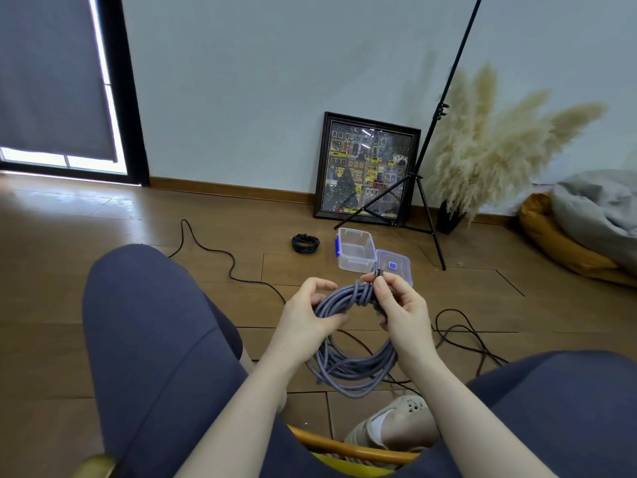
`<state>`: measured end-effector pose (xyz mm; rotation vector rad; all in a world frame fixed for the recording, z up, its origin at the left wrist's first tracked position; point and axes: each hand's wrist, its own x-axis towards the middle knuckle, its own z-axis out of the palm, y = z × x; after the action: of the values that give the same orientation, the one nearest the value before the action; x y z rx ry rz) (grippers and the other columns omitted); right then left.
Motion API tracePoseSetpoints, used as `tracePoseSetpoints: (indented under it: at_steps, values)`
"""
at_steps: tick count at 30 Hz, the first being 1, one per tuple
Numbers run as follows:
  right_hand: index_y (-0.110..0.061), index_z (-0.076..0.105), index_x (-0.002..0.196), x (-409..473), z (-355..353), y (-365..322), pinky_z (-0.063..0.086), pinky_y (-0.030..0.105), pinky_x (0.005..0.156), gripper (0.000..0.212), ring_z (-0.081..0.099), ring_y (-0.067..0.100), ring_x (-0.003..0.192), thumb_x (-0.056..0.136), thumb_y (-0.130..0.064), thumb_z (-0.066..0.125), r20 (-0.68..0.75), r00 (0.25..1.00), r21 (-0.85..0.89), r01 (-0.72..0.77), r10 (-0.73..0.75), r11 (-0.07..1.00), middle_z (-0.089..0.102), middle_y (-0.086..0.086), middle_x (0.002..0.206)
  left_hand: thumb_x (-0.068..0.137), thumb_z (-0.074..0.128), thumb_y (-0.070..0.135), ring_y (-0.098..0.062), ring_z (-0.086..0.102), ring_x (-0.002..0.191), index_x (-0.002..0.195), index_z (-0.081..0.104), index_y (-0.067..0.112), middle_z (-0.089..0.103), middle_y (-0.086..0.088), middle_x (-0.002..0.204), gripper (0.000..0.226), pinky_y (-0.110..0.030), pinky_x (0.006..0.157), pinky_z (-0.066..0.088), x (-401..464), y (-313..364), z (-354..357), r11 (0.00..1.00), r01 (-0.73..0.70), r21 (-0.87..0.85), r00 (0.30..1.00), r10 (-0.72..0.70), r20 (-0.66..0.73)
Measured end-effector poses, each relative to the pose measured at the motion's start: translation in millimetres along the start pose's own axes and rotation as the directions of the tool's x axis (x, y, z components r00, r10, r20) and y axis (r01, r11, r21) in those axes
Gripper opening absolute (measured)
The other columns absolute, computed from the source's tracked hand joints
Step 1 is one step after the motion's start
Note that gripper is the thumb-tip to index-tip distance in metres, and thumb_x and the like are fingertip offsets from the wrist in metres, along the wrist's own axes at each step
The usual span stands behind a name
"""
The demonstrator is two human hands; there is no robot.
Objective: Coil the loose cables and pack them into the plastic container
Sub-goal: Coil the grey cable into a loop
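Head view looks down on a brown wood-plank floor (103,305) that meets a pale wall (241,81), with a dark-framed window and grey blind (51,74) at left. Against the wall lean a framed picture (367,169), a black tripod stand (418,188) and pampas grass (496,146). On the floor sit the clear plastic container (355,250), lid (396,267) open beside it, a small black coiled cable (305,243) just left of it, and 2 loose black cables (220,257) (462,336). Between the knees hangs a grey braided cable coil (348,367); the left hand (306,313) grips its upper left with curled fingers, and the right hand (400,310) pinches its wrapped end.
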<state>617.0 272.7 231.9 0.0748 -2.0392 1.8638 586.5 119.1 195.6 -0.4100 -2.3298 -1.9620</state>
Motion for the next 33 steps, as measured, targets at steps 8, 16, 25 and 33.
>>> tracePoseSetpoints:
  at_steps: [8,16,25,33]
  values:
    - [-0.016,0.070,0.096,1.5,-1.8,-0.5,0.038,0.012,0.050,0.018,0.050,-0.001,0.057,0.099,-0.021,0.053,-0.013,0.999,-0.023,0.028,-0.029,0.999,0.065,-0.015,0.069,0.081,0.078,0.014,-0.004,0.067,0.084,0.113,0.055,0.044,0.068,0.007,0.093,0.050,-0.035,0.079,0.060,-1.5,2.6,2.1,0.996,-0.086,-0.039,0.996,0.085,-0.023]
    - [-0.020,0.072,0.106,0.4,-10.5,2.7,0.044,0.011,0.060,0.018,0.060,-0.004,0.068,0.098,-0.019,0.056,0.012,0.999,-0.058,0.039,-0.038,0.998,0.070,-0.013,0.079,0.080,0.080,0.004,-0.019,0.071,0.075,0.117,0.065,0.030,0.074,0.003,0.092,0.047,-0.030,0.067,0.059,-4.3,4.7,4.6,0.957,-0.044,-0.285,0.985,0.090,0.150]
    - [-0.039,0.045,0.140,2.8,-11.8,-0.9,0.043,0.011,0.067,0.048,0.056,-0.007,0.071,0.099,-0.017,0.055,0.107,0.990,-0.151,0.103,-0.088,0.983,0.064,-0.006,0.089,0.076,0.078,0.014,-0.019,0.059,0.058,0.119,0.069,0.019,0.071,-0.006,0.082,0.044,-0.029,0.048,0.054,-4.3,6.3,6.7,0.868,0.017,-0.495,0.983,0.077,0.169]
    - [-0.023,0.065,0.107,2.1,-13.8,1.7,0.040,0.014,0.061,0.014,0.055,-0.002,0.064,0.095,-0.016,0.060,0.141,0.989,-0.167,0.074,-0.050,0.983,0.066,0.000,0.081,0.089,0.066,0.004,-0.013,0.056,0.050,0.123,0.061,0.016,0.062,0.004,0.062,0.036,-0.028,0.049,0.056,-3.8,4.3,4.1,0.882,0.123,-0.454,0.952,0.023,0.304]
